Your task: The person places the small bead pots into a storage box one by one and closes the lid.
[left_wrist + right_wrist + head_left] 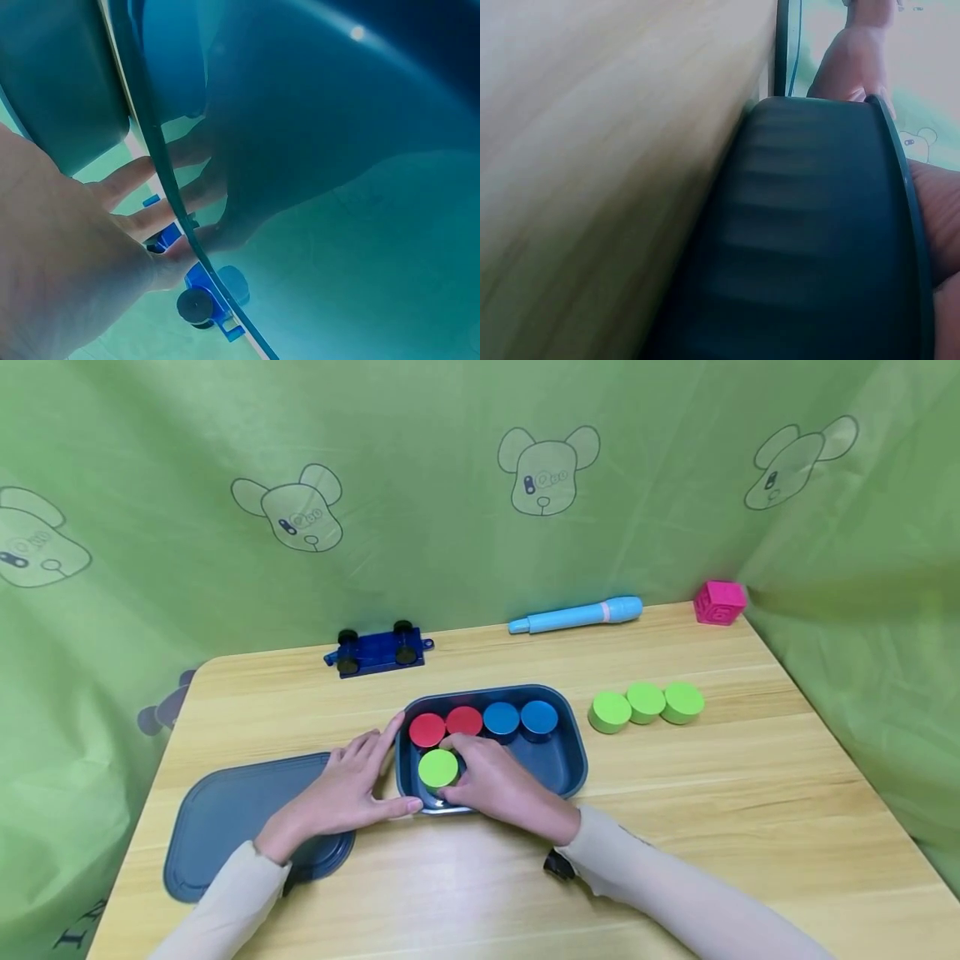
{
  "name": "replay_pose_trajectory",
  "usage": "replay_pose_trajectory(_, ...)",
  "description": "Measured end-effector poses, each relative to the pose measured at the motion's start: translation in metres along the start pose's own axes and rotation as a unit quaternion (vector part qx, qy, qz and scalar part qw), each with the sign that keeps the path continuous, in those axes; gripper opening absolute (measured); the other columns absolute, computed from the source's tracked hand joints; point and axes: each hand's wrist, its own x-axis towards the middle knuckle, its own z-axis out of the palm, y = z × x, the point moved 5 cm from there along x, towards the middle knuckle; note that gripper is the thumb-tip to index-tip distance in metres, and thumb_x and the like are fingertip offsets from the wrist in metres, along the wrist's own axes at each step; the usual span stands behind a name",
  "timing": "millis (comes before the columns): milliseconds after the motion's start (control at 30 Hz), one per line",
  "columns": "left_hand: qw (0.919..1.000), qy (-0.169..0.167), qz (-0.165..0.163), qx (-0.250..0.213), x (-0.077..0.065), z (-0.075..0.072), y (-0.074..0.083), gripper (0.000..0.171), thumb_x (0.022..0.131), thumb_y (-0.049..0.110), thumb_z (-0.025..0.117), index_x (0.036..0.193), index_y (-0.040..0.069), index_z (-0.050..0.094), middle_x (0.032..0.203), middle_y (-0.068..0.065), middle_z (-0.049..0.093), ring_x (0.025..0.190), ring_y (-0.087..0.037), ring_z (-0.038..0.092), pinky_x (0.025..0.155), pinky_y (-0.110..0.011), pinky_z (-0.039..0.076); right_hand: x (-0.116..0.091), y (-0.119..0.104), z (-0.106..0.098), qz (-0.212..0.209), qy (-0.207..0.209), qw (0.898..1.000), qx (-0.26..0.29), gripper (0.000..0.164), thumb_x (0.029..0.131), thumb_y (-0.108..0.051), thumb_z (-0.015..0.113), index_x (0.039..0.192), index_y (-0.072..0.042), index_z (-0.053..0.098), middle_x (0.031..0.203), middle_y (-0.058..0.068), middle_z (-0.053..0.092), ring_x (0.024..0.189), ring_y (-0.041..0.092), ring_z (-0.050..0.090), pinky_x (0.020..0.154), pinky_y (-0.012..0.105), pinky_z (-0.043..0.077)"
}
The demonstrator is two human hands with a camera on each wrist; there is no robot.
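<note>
A dark blue-grey rectangular box (551, 767) lies on the table in the head view. Inside along its back side sit two red discs (427, 729) and two blue discs (538, 718). My right hand (502, 781) reaches over the front rim and pinches a green disc (438, 768) between thumb and fingers, at the box's front left. My left hand (345, 789) is spread at the box's left end, thumb at the front corner and index finger at the back corner. In the right wrist view the box's outer wall (802, 217) hides most of the right hand.
The box's flat lid (232, 810) lies to the left, partly under the left forearm. Three green discs (646, 702) stand in a row right of the box. Farther back are a blue wheeled toy chassis (378, 652), a light blue pen-shaped stick (573, 616) and a pink cube (720, 603).
</note>
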Motion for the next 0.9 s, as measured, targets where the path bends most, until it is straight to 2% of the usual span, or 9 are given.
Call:
replay_pose_trajectory(233, 1.0000, -0.004, 0.000, 0.001, 0.000, -0.003, 0.003, 0.121, 0.092, 0.077, 0.070, 0.177, 0.033, -0.003, 0.171, -0.028, 0.033, 0.156, -0.056, 0.029, 0.119, -0.081, 0.020, -0.003, 0.000, -0.001, 0.012, -0.006, 0.999, 0.047, 0.055, 0.092, -0.011, 0.091, 0.140, 0.000, 0.066, 0.123, 0.012, 0.073, 0.082, 0.009, 0.075, 0.076, 0.024, 0.062)
replay_pose_trajectory(567, 1.0000, -0.007, 0.000, -0.007, 0.001, -0.003, 0.005, 0.120, 0.092, 0.077, 0.070, 0.177, 0.035, -0.004, 0.172, -0.028, 0.032, 0.156, -0.056, 0.028, 0.119, -0.081, 0.019, -0.007, 0.001, -0.006, 0.010, -0.005, 0.997, 0.077, 0.047, 0.095, -0.009, 0.088, 0.137, -0.004, 0.067, 0.128, 0.012, 0.072, 0.091, 0.013, 0.076, 0.078, 0.025, 0.063)
replay_pose_trajectory(900, 0.9999, -0.009, -0.001, -0.013, 0.000, -0.005, 0.005, 0.120, 0.092, 0.076, 0.071, 0.177, 0.034, -0.004, 0.173, -0.025, 0.031, 0.157, -0.055, 0.027, 0.119, -0.080, 0.020, -0.017, 0.000, -0.020, -0.025, 0.014, 0.993, 0.114, 0.042, 0.097, -0.016, 0.086, 0.134, -0.006, 0.069, 0.122, 0.008, 0.074, 0.094, 0.012, 0.076, 0.082, 0.026, 0.062)
